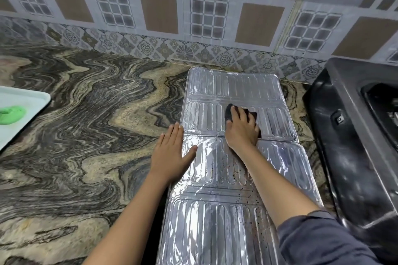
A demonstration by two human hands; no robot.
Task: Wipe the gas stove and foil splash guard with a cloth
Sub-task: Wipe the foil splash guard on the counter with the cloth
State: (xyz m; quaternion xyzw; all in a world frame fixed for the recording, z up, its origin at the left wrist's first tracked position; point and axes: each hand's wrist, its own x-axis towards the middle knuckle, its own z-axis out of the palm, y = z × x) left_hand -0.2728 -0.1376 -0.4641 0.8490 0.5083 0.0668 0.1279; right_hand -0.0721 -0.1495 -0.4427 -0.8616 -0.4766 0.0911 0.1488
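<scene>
Fingers spread, your right hand (242, 129) presses the cloth (228, 114) onto the foil guard (215, 217). Left hand (172, 153) — fingers straight, together — rests on its left edge.

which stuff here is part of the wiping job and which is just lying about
In the job: foil splash guard, dark cloth under the right hand, left hand flat on the guard's edge, gas stove.
Lying about: pale tray, green lump on it.

The scene is evenly lit, with pale glare reflected off the foil splash guard (232, 90). Lines are bowed toward the frame edges, and detail is softened.
</scene>
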